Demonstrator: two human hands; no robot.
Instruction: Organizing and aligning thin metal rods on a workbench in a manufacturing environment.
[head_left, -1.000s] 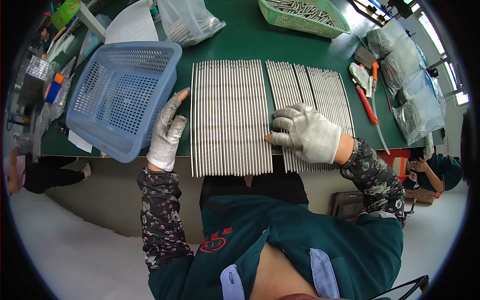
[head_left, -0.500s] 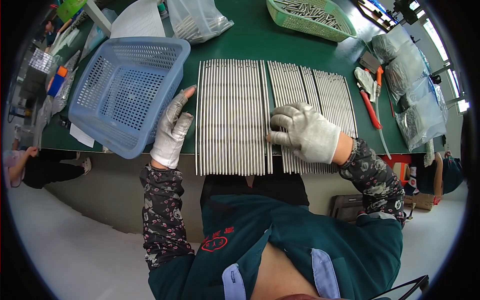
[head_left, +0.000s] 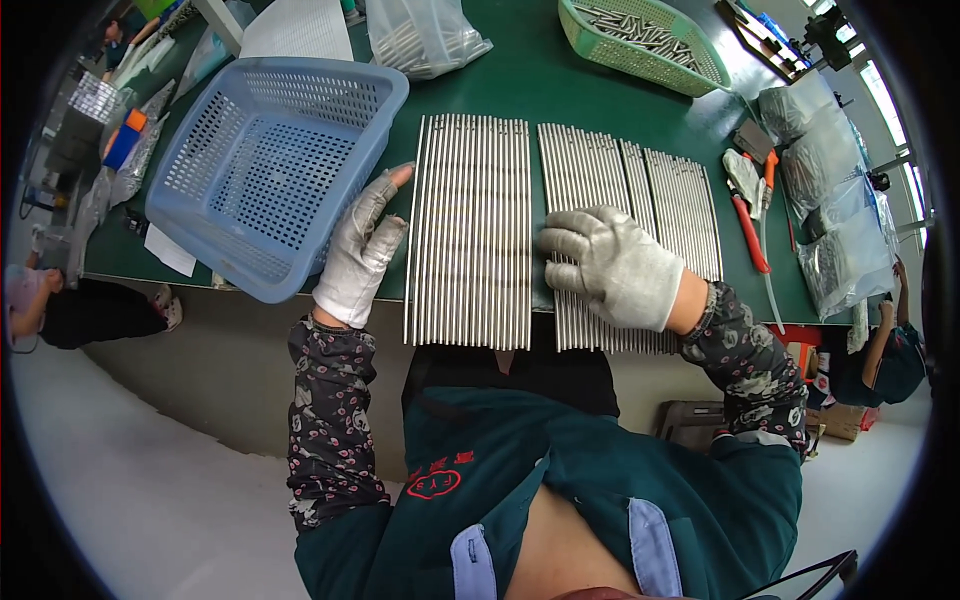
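Observation:
Long silver metal rods lie side by side at the table's near edge, in a left block (head_left: 470, 230) and a right block (head_left: 690, 220) with a narrow gap between. Their near ends overhang the edge. My right hand (head_left: 612, 268), in a grey-white glove, lies over the right block, its fingers curled onto the rods along the gap. My left hand (head_left: 362, 250), gloved with bare thumb and finger tips showing, is open beside the left block's outer edge. It sits between those rods and a blue plastic basket (head_left: 215, 250), holding nothing. The right palm hides part of the rods.
At the back are a green basket (head_left: 570, 20) of short metal pins and a clear bag (head_left: 425, 40) of metal parts. Red-handled pliers (head_left: 748, 235) and filled plastic bags (head_left: 845, 235) lie at the right. Other people stand at both sides.
A few rods at the left block's right edge have shifted right and joined the right block. My right hand moved with them; the left stays beside the rods. The whole view has shifted slightly.

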